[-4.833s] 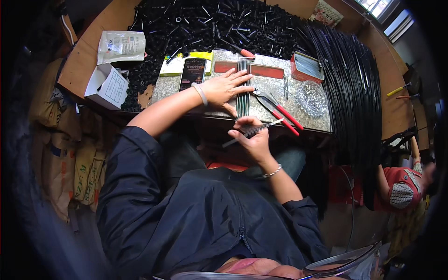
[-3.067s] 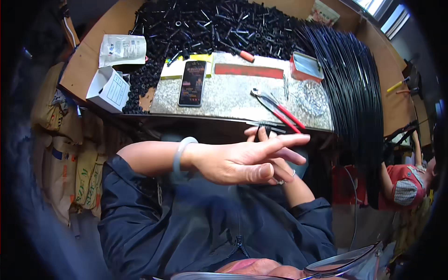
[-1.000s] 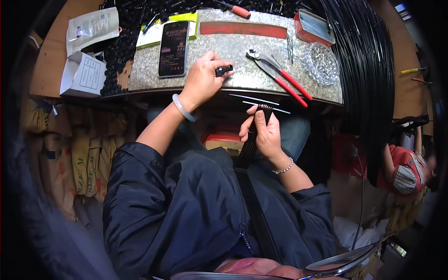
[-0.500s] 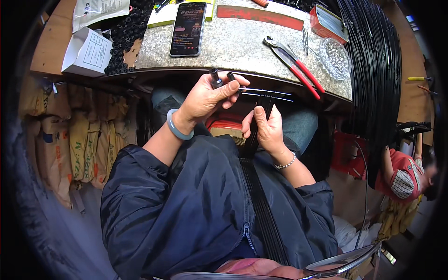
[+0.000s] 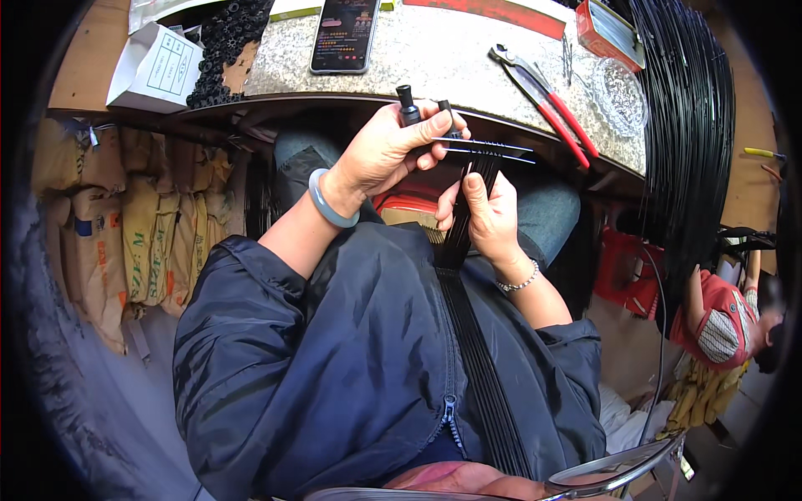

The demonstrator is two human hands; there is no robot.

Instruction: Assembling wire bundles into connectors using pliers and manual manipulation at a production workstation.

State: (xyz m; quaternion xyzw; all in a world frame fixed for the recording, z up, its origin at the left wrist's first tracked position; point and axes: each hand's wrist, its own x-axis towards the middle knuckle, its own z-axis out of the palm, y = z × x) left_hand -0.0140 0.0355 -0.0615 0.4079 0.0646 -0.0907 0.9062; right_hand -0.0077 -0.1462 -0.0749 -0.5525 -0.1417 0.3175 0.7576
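Observation:
My left hand (image 5: 386, 152) is closed around two black tubular pieces (image 5: 407, 102) with knobbed ends. Two thin metal needles (image 5: 516, 155) stick out from its fingertips toward the right and cross the top ends of a bundle of thin black rods (image 5: 478, 344). Several rod ends seem to sit on the needles; the exact contact is too small to make out. My right hand (image 5: 491, 219) is closed on that bundle just below its tips, thumb upward. The rods run down across my dark jacket.
On the table ahead lie a phone (image 5: 344, 37), red-handled pincers (image 5: 547, 108), a clear dish (image 5: 618, 93) and a red box (image 5: 606, 33). A white box (image 5: 159, 68) stands beside small black parts (image 5: 225, 58). Long black rods (image 5: 689, 125) hang at right; another person (image 5: 725, 321) sits beyond.
Both hands have shifted slightly up and right in the picture, still gripping the same things. The needles now cross more of the rod tips. The table has slid upward in view.

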